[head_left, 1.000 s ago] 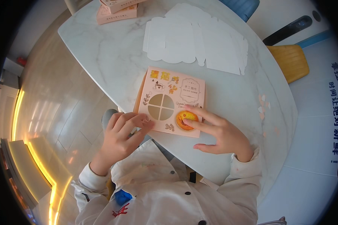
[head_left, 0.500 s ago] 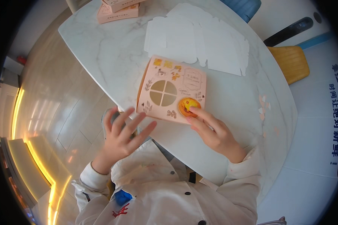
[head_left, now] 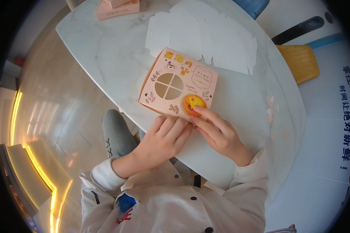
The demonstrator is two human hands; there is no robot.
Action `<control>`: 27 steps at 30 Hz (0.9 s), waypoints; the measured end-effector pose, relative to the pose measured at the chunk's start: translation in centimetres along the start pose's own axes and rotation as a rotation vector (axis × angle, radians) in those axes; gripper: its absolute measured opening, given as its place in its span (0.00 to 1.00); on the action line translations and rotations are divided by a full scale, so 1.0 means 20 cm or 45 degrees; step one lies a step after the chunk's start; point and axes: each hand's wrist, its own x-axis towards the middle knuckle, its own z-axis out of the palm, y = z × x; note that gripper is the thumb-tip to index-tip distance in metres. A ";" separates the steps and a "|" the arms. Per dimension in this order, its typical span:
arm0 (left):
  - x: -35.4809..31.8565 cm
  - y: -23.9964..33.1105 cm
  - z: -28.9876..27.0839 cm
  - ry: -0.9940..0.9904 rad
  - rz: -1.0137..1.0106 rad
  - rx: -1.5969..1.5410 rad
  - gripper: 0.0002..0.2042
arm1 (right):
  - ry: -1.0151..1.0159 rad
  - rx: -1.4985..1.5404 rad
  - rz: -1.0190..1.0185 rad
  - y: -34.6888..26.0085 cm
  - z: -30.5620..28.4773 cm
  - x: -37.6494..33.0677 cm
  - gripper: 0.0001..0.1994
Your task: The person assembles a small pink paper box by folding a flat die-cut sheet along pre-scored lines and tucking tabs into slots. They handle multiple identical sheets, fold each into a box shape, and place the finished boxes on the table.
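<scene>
A pink cardboard pastry box (head_left: 201, 65) sits near the table's front edge, turned at a slant. Its lid carries a round window with a cross in it, leaf drawings and a printed egg tart (head_left: 194, 104). My left hand (head_left: 163, 136) is closed at the near side of the box, its fingers bent and its fingertips hidden against that side. With my right hand (head_left: 223, 136) I grip the near right corner: fingers rest on the lid over the printed tart, and the thumb lies toward the front side.
Flat white die-cut card sheets (head_left: 206, 37) lie beyond the box on the marble table (head_left: 105, 50). More pink boxes (head_left: 118, 9) are stacked at the far left. Small paper scraps (head_left: 271, 108) lie at right. A wooden seat (head_left: 299, 64) and a blue chair (head_left: 252, 7) stand past the edge.
My left hand has moved right, from open in the air to closed against the box's near side. The box has turned slightly clockwise. My right hand stays at its corner.
</scene>
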 end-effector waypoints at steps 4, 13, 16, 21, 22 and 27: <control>-0.01 -0.03 0.01 -0.001 0.014 -0.088 0.17 | 0.046 0.089 0.084 -0.01 0.02 -0.01 0.16; -0.02 -0.05 0.01 0.027 -0.012 -0.050 0.17 | -0.073 -0.134 0.061 -0.05 0.00 0.02 0.16; 0.00 -0.05 -0.01 0.061 -0.009 0.077 0.15 | 0.008 0.061 0.154 -0.06 0.00 0.02 0.16; 0.03 -0.11 -0.01 0.026 0.014 0.010 0.10 | 0.157 0.153 0.141 -0.02 0.02 -0.01 0.13; 0.03 -0.11 -0.01 0.039 0.015 0.000 0.10 | 0.178 0.053 0.061 -0.01 0.03 0.00 0.11; 0.01 -0.12 0.02 0.095 0.047 -0.079 0.09 | 0.095 -0.271 -0.079 -0.01 0.01 0.02 0.08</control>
